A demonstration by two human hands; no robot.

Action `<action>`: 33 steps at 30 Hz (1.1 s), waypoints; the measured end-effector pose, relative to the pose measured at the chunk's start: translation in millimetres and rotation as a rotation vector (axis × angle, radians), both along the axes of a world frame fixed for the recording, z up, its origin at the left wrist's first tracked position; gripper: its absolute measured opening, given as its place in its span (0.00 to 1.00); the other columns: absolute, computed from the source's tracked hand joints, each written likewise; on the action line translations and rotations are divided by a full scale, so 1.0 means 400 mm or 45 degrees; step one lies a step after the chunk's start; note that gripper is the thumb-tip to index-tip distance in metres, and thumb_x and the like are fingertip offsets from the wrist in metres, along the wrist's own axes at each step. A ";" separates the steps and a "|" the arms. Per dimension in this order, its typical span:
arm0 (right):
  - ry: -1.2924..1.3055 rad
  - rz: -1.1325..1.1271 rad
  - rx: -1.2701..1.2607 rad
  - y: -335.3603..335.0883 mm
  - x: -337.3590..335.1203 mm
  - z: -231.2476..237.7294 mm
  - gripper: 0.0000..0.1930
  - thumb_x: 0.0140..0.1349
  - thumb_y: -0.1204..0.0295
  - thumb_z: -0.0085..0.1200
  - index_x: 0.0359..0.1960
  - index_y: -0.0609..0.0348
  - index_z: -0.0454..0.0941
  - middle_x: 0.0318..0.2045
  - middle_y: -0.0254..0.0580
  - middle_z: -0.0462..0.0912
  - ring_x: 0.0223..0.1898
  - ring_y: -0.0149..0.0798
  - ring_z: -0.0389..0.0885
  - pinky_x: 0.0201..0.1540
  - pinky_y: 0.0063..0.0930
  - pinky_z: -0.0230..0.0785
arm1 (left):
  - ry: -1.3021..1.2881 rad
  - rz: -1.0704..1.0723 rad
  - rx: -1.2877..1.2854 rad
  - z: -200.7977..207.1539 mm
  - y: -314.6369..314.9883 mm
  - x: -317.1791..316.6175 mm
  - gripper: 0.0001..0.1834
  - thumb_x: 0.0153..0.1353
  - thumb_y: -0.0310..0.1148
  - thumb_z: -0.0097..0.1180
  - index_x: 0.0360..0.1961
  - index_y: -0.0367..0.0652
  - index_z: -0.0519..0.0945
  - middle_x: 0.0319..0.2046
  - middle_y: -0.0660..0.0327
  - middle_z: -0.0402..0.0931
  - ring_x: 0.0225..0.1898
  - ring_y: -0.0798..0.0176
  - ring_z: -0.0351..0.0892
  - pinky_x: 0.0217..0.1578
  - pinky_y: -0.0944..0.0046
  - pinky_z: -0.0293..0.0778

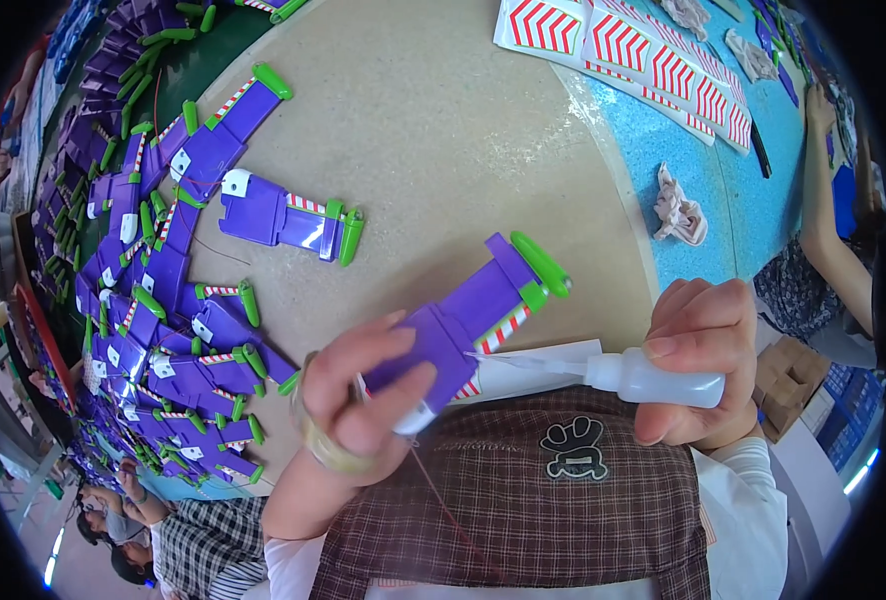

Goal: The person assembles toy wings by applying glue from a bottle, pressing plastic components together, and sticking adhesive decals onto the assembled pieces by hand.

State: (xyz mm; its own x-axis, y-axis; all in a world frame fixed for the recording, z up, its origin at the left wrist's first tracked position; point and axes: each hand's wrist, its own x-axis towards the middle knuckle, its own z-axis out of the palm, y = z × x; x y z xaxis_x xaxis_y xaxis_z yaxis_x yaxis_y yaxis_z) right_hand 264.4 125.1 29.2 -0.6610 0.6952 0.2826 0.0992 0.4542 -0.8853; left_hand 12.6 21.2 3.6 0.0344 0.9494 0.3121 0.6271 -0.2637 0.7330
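My left hand (358, 385) grips a flat purple plastic toy part (443, 345) with a green rounded end and a red-and-white striped strip along its edge. A pale ring of tape or rubber wraps some fingers of that hand. In my right hand (703, 345) lies a small white squeeze bottle (663, 378), held sideways. Its thin clear nozzle points left, and the tip is at the striped edge of the purple part; whether it touches I cannot tell. Below the nozzle, a white sheet (558, 367) lies partly hidden at the table's near edge.
Many similar purple and green parts (178, 350) heap on the left, one (281, 218) lying apart. Sheets of red chevron stickers (653, 60), crumpled tissue (678, 210) and a black pen (760, 150) lie at the far right. Co-workers sit on both sides, one arm (828, 220) at right.
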 end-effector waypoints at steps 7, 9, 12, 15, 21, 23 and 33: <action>-0.056 0.055 -0.047 0.020 -0.005 -0.009 0.26 0.43 0.56 0.67 0.39 0.59 0.74 0.31 0.37 0.67 0.27 0.32 0.70 0.27 0.23 0.62 | 0.317 -0.161 0.188 -0.005 0.006 -0.034 0.17 0.40 0.26 0.63 0.35 0.48 0.75 0.41 0.55 0.69 0.43 0.48 0.74 0.39 0.58 0.77; 0.002 0.025 -0.198 0.027 0.013 -0.020 0.28 0.42 0.54 0.68 0.39 0.61 0.74 0.32 0.39 0.68 0.28 0.32 0.71 0.28 0.23 0.62 | 0.304 -0.133 0.186 -0.010 0.009 -0.034 0.18 0.40 0.25 0.63 0.35 0.48 0.75 0.40 0.54 0.69 0.42 0.48 0.74 0.39 0.58 0.77; 0.116 -0.155 -0.231 0.048 -0.002 -0.069 0.23 0.45 0.66 0.68 0.41 0.61 0.72 0.36 0.42 0.71 0.34 0.34 0.71 0.35 0.21 0.62 | 0.249 -0.072 0.193 -0.022 0.007 -0.026 0.18 0.40 0.23 0.63 0.35 0.47 0.74 0.40 0.54 0.69 0.40 0.48 0.75 0.39 0.57 0.77; -0.019 -0.335 -0.276 0.076 -0.056 -0.093 0.21 0.48 0.78 0.61 0.45 0.63 0.70 0.38 0.41 0.71 0.38 0.35 0.71 0.41 0.25 0.64 | 0.064 0.006 0.139 -0.026 0.014 -0.006 0.19 0.40 0.21 0.63 0.36 0.44 0.74 0.39 0.54 0.69 0.38 0.49 0.76 0.38 0.59 0.77; -0.312 -0.272 0.077 0.102 -0.084 -0.126 0.24 0.45 0.75 0.64 0.45 0.62 0.69 0.37 0.38 0.71 0.43 0.35 0.71 0.49 0.27 0.62 | -1.280 0.515 -0.874 0.028 0.020 0.030 0.08 0.60 0.28 0.53 0.38 0.38 0.72 0.36 0.61 0.74 0.37 0.72 0.73 0.38 0.70 0.70; -0.416 -0.496 -0.031 0.069 -0.057 -0.121 0.25 0.43 0.72 0.67 0.41 0.61 0.67 0.36 0.38 0.71 0.42 0.35 0.70 0.47 0.27 0.62 | -1.428 0.694 -1.002 0.024 0.021 0.039 0.13 0.60 0.30 0.53 0.43 0.34 0.72 0.37 0.57 0.76 0.36 0.66 0.75 0.38 0.67 0.70; -0.199 0.236 -0.031 -0.003 -0.107 -0.109 0.31 0.39 0.70 0.68 0.47 0.63 0.70 0.43 0.49 0.74 0.44 0.49 0.75 0.45 0.37 0.68 | -1.441 0.514 -1.107 0.000 0.005 0.072 0.09 0.64 0.30 0.48 0.43 0.38 0.69 0.35 0.63 0.75 0.36 0.74 0.73 0.39 0.73 0.69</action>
State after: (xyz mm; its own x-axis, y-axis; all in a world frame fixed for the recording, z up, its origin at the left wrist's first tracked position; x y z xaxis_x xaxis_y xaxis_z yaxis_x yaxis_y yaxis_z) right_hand 221.7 123.7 -14.4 -0.8124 0.5630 0.1517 0.1524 0.4562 -0.8767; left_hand 41.3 23.1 3.6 -0.1388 0.7339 -0.6650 -0.4485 0.5520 0.7029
